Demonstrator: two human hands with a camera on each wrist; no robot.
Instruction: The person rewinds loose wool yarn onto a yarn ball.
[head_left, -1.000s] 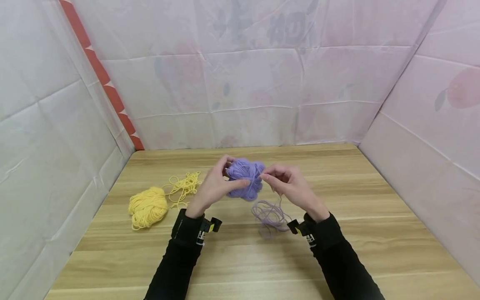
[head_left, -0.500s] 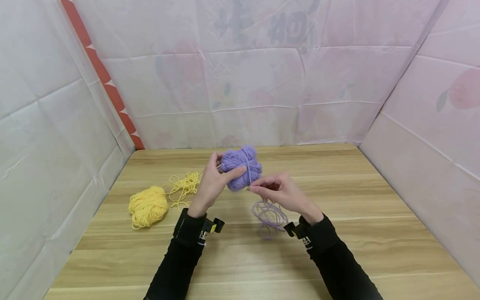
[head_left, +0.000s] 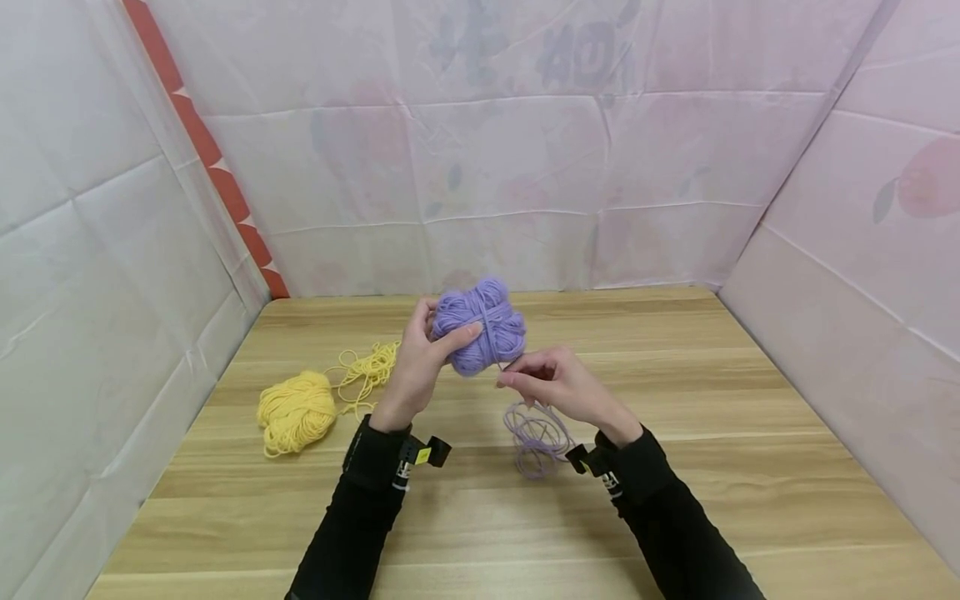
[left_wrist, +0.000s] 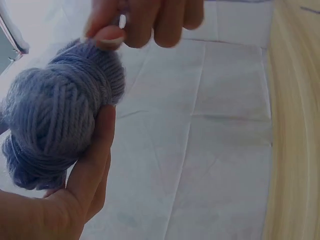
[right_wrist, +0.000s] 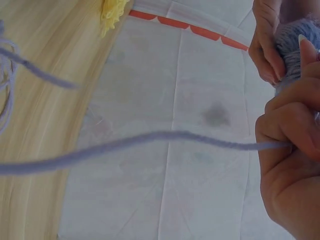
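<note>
In the head view my left hand [head_left: 416, 367] grips a purple yarn ball [head_left: 480, 327] above the table, its thumb across the front. A strand wraps round the ball's middle. Just below and to the right, my right hand [head_left: 566, 385] pinches that strand between thumb and forefinger. From the right hand a loose purple strand [right_wrist: 170, 135] trails away in the right wrist view. It leads toward a loose tangle of purple yarn [head_left: 538, 437] on the table beneath. The left wrist view shows the ball [left_wrist: 60, 110] from the side, with the right fingertips at its upper end.
A yellow yarn ball [head_left: 297, 414] lies on the wooden table [head_left: 720, 467] at the left, with a loose yellow tangle [head_left: 367, 371] beside it. White patterned sheets [head_left: 525, 167] stand behind and at both sides of the table.
The left hand has raised the purple ball and turned it, moving slightly left and away. My right hand has come from the ball's right side to below it, pulling the strand around.
</note>
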